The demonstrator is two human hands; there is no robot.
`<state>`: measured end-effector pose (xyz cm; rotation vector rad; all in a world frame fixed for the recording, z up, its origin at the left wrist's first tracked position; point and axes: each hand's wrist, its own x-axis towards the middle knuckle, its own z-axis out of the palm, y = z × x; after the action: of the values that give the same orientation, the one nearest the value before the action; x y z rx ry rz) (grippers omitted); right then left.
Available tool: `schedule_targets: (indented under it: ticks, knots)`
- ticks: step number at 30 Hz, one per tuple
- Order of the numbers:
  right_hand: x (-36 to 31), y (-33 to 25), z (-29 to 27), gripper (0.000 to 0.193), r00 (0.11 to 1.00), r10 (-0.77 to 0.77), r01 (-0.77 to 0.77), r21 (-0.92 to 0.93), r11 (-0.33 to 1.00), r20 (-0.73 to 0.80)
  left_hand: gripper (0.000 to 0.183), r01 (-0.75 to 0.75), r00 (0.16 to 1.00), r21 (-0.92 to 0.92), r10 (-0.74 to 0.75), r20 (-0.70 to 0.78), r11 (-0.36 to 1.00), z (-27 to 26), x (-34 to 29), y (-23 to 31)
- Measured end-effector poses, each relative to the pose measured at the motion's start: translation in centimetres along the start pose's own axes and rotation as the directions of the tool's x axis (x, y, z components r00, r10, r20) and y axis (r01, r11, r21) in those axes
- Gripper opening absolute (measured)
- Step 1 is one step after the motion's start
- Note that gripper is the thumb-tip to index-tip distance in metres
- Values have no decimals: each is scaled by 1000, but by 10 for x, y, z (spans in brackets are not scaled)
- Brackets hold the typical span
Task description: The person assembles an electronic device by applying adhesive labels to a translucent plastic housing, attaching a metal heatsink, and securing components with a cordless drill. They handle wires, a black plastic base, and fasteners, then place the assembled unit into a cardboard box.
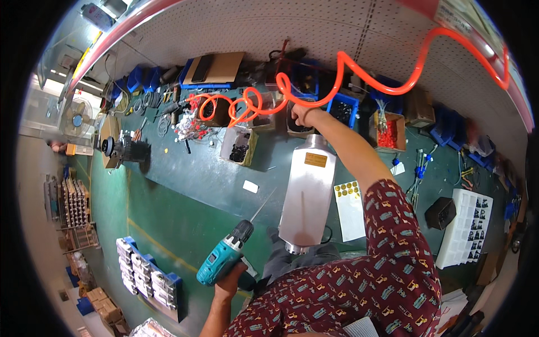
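Observation:
My left hand (pixel 229 282) is wrapped round the handle of a teal cordless drill (pixel 220 262), whose long thin bit points up and to the right over the bench edge. My right arm stretches across the bench, and my right hand (pixel 302 114) dips into a small cardboard box (pixel 296 133) at the back. Its fingers are largely hidden there. Below that arm lies a long silver metal housing (pixel 308 194) with a gold label and round end pieces, its near end over my lap. A white sheet with round gold stickers (pixel 349 210) lies just right of the housing.
An orange coiled hose (pixel 341 73) hangs over the bench back. Open boxes of small parts include black pieces (pixel 240 147), a blue bin (pixel 343 108) and red pieces (pixel 388 132). A white tray (pixel 465 227) sits at right. Silver parts (pixel 149 275) stand on a rack at lower left.

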<state>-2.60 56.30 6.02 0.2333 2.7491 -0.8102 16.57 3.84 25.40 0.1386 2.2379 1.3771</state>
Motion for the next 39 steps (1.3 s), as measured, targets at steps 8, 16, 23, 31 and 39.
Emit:
schedule_targets:
  ticks: [8, 16, 23, 31, 39]
  knots:
    - [24, -11, 22, 29, 985, 43, 16, -336, 942, 165, 19, 226, 961, -85, -237, -143, 970, 11, -17, 7]
    - [19, -7, 25, 19, 993, -59, 87, -311, 946, 100, 19, 92, 990, -147, -107, -95, 985, 8, 6, 4]
    - [18, 22, 32, 11, 999, -15, 24, 285, 958, -32, 23, 151, 986, -230, -164, -39, 961, 1, 20, -14]
    - [-36, -43, -18, 17, 983, 182, -73, 968, 241, 28, 25, 90, 996, -264, -92, 4, 960, 12, 57, 0]
    - [-124, -66, -33, 23, 989, 128, -80, 996, 33, 75, 28, -205, 976, -200, 215, 28, 958, 32, 99, 19]
